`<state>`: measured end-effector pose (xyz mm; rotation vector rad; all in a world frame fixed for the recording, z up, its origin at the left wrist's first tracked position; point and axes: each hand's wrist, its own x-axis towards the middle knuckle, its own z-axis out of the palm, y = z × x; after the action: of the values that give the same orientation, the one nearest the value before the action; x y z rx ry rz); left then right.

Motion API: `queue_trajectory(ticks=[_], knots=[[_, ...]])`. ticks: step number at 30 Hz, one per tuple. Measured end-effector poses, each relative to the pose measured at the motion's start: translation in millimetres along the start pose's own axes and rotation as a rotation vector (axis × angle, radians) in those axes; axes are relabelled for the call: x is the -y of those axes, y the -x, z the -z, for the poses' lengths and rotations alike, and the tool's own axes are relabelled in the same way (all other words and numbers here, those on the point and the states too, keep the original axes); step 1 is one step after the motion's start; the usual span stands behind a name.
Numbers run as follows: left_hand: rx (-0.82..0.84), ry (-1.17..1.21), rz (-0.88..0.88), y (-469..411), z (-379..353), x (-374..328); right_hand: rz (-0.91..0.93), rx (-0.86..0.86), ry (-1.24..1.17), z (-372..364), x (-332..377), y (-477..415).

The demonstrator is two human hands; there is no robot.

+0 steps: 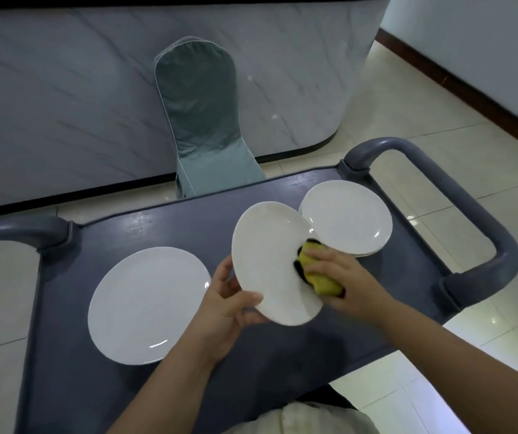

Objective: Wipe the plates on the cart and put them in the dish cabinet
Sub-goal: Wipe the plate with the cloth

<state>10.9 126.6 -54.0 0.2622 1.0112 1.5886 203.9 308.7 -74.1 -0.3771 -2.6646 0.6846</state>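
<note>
While the left hand [226,305] grips a glossy white plate [267,261] by its lower rim, tilted above the matte grey cart [163,220], the right hand [342,277] curls round a yellow sponge [317,277] pressed to its edge. A second plate [148,305] lies flat at left, a small stack [345,217] at right.

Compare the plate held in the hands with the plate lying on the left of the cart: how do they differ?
The held plate is lifted and tilted; the left plate lies flat on the cart. The left hand grips the held plate and the right hand presses a yellow sponge to it; nothing touches the left plate. Both are plain, white and round.
</note>
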Motion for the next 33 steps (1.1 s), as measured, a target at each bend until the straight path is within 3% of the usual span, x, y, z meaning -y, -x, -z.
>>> queue_trajectory(ticks=[4, 8, 11, 15, 18, 21, 23, 28, 33], knots=[[0.032, -0.019, 0.002, -1, -6, -2, -0.169, -0.206, -0.086, -14, 34, -78], [0.012, 0.086, -0.02, -1, 12, -15, 0.092, -0.006, -0.181, -30, 79, -52], [-0.032, 0.078, 0.007, 3, 25, -19, 0.123, 0.133, -0.189, -14, 53, -8], [0.008, -0.025, 0.027, 6, 15, -14, -0.041, -0.004, -0.025, 6, 12, -35], [0.03, -0.067, 0.018, 2, 7, -16, -0.123, -0.131, -0.106, -12, 47, -78], [-0.041, -0.001, -0.002, -1, 14, -26, 0.063, -0.035, -0.174, -40, 76, -57], [-0.122, 0.013, -0.011, -1, 24, -33, 0.086, 0.055, -0.185, -43, 64, -23], [-0.248, -0.314, -0.088, -9, 24, -68, -0.178, -0.144, -0.259, -9, 30, -12], [-0.412, -0.794, -0.277, -21, -3, -117, -0.186, -0.221, -0.317, 39, 55, -59]])
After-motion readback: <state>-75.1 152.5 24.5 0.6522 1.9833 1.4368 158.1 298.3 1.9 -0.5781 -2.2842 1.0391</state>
